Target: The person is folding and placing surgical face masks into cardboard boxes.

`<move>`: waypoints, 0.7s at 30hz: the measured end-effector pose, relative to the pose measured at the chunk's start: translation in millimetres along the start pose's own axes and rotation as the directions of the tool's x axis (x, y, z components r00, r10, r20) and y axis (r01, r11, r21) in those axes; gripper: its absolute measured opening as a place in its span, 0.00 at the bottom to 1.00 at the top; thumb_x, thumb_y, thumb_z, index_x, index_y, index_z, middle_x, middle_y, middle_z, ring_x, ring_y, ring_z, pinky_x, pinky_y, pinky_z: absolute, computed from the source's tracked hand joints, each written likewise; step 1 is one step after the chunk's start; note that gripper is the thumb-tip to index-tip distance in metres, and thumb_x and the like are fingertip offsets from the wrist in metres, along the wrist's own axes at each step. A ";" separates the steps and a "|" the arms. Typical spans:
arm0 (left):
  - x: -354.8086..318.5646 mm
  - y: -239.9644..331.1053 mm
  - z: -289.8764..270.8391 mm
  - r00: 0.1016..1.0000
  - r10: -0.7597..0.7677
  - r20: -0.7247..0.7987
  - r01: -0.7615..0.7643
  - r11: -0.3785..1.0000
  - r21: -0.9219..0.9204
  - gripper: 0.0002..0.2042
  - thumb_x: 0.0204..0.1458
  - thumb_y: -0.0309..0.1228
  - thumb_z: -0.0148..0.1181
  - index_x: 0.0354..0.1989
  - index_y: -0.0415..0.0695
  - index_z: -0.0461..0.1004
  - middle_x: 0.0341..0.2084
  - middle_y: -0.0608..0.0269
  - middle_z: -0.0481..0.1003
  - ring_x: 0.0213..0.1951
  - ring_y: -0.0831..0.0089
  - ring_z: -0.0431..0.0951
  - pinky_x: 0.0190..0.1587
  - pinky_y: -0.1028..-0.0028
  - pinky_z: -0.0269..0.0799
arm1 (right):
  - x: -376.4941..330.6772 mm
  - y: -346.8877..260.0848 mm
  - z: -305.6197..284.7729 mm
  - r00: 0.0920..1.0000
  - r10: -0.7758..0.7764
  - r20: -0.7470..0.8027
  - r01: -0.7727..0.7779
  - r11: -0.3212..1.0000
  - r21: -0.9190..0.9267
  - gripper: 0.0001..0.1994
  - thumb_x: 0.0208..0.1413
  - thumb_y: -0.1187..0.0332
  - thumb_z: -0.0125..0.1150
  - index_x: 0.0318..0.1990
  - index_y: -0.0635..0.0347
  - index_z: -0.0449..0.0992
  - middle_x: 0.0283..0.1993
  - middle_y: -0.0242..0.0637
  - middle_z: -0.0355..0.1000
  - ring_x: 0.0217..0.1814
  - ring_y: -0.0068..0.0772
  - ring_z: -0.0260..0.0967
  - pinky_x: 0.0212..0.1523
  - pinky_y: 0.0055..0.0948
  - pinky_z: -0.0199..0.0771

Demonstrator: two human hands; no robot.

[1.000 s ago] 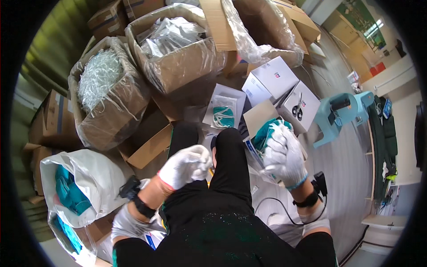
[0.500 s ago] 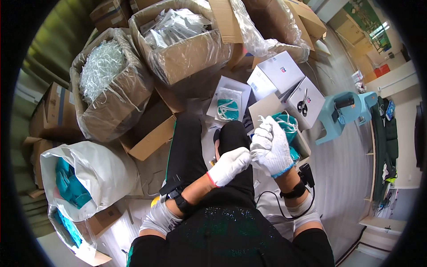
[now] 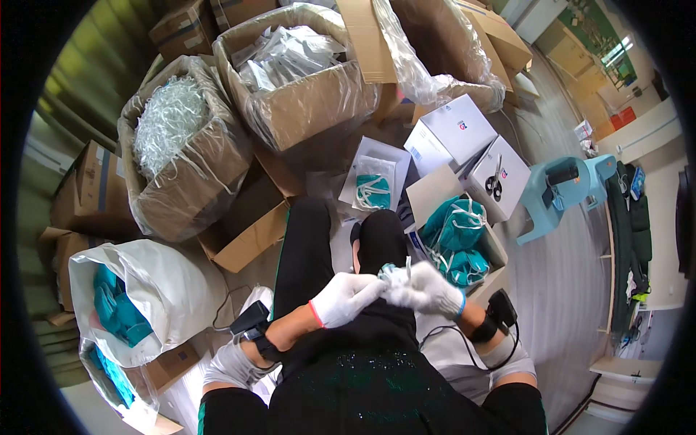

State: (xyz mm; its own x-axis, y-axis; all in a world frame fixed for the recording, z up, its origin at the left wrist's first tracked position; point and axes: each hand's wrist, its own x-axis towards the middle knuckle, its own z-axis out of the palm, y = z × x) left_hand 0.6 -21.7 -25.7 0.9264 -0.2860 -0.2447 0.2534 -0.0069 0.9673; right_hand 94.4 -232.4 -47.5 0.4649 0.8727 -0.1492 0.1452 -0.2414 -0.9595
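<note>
Both hands, left and right, pinch one mask at 6 o'clock; its thin straps may snag or tear.

White gloves on left hand and right hand (red cuff left, blue cuff right). Teal masks in brown box at right. White bag at near left, teal inside. Black trousers. Pale blue stool far right.

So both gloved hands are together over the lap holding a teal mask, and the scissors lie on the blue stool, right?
Not quite: in the head view the scissors lie on a white box, not the blue stool. The left hand and right hand do meet on the teal mask.
</note>
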 end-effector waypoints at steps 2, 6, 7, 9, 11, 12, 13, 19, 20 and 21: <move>-3.0 -3.0 1.7 0.995 0.092 0.031 -0.092 0.996 -0.019 0.16 0.65 0.36 0.47 0.31 0.36 0.73 0.20 0.68 0.70 0.27 0.83 0.66 0.31 0.75 0.66 | 1.3 -52.5 0.3 0.959 0.200 0.201 -0.192 0.980 -0.059 0.13 0.51 0.64 0.70 0.29 0.65 0.77 0.26 0.35 0.71 0.31 0.28 0.70 0.42 0.27 0.70; -7.9 24.2 7.8 1.000 0.013 0.028 -0.004 0.951 -0.310 0.18 0.65 0.38 0.45 0.29 0.39 0.74 0.18 0.70 0.68 0.24 0.83 0.65 0.28 0.78 0.62 | -5.1 -31.6 25.5 0.985 -0.132 0.113 0.140 0.214 -0.967 0.13 0.66 0.58 0.50 0.46 0.56 0.72 0.42 0.50 0.70 0.50 0.51 0.68 0.53 0.43 0.63; -10.8 30.7 8.1 0.998 -0.045 0.038 0.056 0.910 -0.412 0.19 0.65 0.39 0.44 0.27 0.40 0.74 0.17 0.70 0.67 0.22 0.84 0.64 0.27 0.79 0.60 | -12.1 -43.5 23.6 0.996 -0.072 0.060 0.091 0.592 -0.801 0.11 0.65 0.60 0.49 0.45 0.56 0.72 0.43 0.49 0.70 0.51 0.50 0.66 0.51 0.43 0.65; -19.3 52.0 10.0 0.998 0.037 0.046 -0.014 0.910 -0.414 0.21 0.65 0.40 0.44 0.18 0.44 0.63 0.15 0.72 0.63 0.21 0.83 0.61 0.26 0.79 0.58 | -23.8 -70.9 12.5 0.941 -0.286 0.180 0.314 0.538 -0.782 0.08 0.62 0.64 0.51 0.42 0.56 0.73 0.40 0.43 0.70 0.48 0.45 0.68 0.47 0.42 0.68; -27.8 55.6 5.2 0.992 0.093 0.091 -0.052 0.924 -0.378 0.21 0.65 0.39 0.46 0.19 0.43 0.64 0.16 0.72 0.63 0.22 0.83 0.61 0.26 0.78 0.58 | -41.0 -72.4 12.4 0.967 -0.252 -0.049 0.178 0.798 -0.576 0.06 0.59 0.66 0.54 0.40 0.56 0.72 0.38 0.40 0.70 0.44 0.43 0.68 0.48 0.41 0.68; -35.0 55.7 1.4 0.993 0.047 0.111 -0.006 0.938 -0.345 0.20 0.64 0.39 0.48 0.20 0.42 0.65 0.17 0.71 0.64 0.22 0.83 0.61 0.26 0.79 0.59 | -55.0 -69.7 17.8 0.968 -0.199 -0.155 0.115 0.893 -0.434 0.06 0.58 0.67 0.56 0.39 0.57 0.71 0.36 0.39 0.70 0.42 0.43 0.68 0.48 0.41 0.69; -41.9 49.0 -0.6 0.998 0.045 0.044 -0.031 0.957 -0.287 0.19 0.64 0.38 0.48 0.20 0.43 0.65 0.17 0.72 0.64 0.22 0.83 0.61 0.26 0.79 0.59 | -70.0 -68.5 21.9 0.958 -0.125 -0.257 0.051 0.959 -0.277 0.06 0.56 0.67 0.57 0.39 0.57 0.71 0.35 0.37 0.69 0.39 0.42 0.68 0.48 0.40 0.69; -89.0 -36.4 -110.3 0.879 -0.275 -0.390 0.011 0.828 -0.560 0.10 0.60 0.36 0.54 0.27 0.47 0.71 0.19 0.69 0.69 0.24 0.75 0.72 0.26 0.74 0.70 | -99.9 -63.3 -54.0 0.752 -0.421 -0.508 -0.209 0.578 -0.789 0.04 0.56 0.71 0.57 0.33 0.57 0.68 0.29 0.32 0.65 0.32 0.35 0.67 0.44 0.36 0.71; -87.2 -52.8 -135.7 0.915 -0.274 -0.297 -0.008 0.723 -0.690 0.11 0.60 0.38 0.55 0.29 0.47 0.72 0.19 0.69 0.69 0.24 0.72 0.73 0.30 0.74 0.73 | -93.0 -64.8 -52.7 0.761 -0.326 -0.560 -0.216 0.687 -0.694 0.04 0.57 0.70 0.56 0.32 0.56 0.67 0.28 0.31 0.64 0.30 0.32 0.66 0.40 0.34 0.72; -78.9 -73.3 -162.6 0.945 -0.254 -0.204 -0.012 0.598 -0.801 0.11 0.60 0.41 0.55 0.31 0.47 0.73 0.19 0.69 0.69 0.25 0.70 0.74 0.34 0.74 0.76 | -85.2 -65.9 -50.7 0.769 -0.224 -0.599 -0.228 0.780 -0.583 0.05 0.59 0.69 0.55 0.31 0.55 0.67 0.27 0.30 0.63 0.29 0.30 0.66 0.37 0.32 0.73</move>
State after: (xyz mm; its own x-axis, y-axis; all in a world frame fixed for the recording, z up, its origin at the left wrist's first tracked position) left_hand -45.9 157.2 -88.1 0.8682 -0.0729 -0.4908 0.3634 0.7670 0.5288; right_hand 89.5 -312.4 40.5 0.8484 0.4703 0.2432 0.5165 -0.6343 -0.5752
